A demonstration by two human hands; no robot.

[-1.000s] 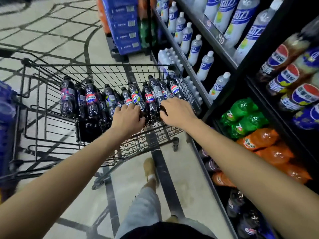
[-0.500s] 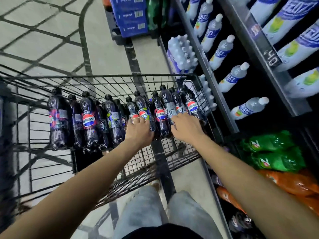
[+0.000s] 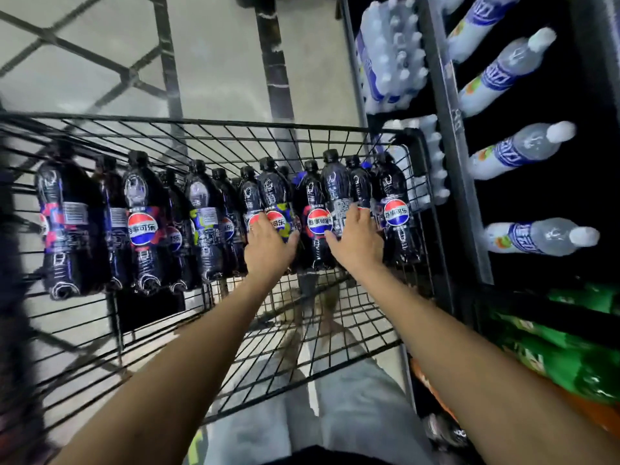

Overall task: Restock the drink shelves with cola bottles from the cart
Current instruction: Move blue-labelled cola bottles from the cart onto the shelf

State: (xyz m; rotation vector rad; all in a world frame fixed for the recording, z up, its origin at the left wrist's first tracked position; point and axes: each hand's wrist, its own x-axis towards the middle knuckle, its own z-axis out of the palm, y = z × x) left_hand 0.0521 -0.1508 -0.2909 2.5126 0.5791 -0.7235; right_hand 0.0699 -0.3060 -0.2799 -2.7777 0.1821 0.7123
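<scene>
At 6 o'clock, grey trousers [image 3: 352, 397] show through the wire, so the person stands close against the cart [image 3: 214, 123]. Both forearms reach over its near side toward 12, which puts each hand at the front row of stock.

The left hand [image 3: 268, 245] lies on the yellow-patch bottle [image 3: 280, 193] just left of 12, with its fingers across the label and its thumb spread to the right side. The right hand [image 3: 357, 238] lies the same way on the text-side bottle [image 3: 335, 182] just right of 12. Each looks set to take one bottle, probably to carry two per trip. I cannot tell whether either hand has closed round its bottle.

The cola bottles [image 3: 142, 223] stand upright in a tight row from 9 to 1 o'clock against the cart's far wall. Packed like this they prop each other up, so lifting one may rock its neighbours.

The shelves [image 3: 446, 135] run along 3 o'clock, just beside the cart, which makes for a short carry. Green bottles [image 3: 570, 360] lie at 4 and white-capped bottles [image 3: 523, 151] at 2. A shrink-wrapped water pack [image 3: 389, 52] sits at 1 on the tiled floor [image 3: 218, 62]. No cola slot is visible here.
</scene>
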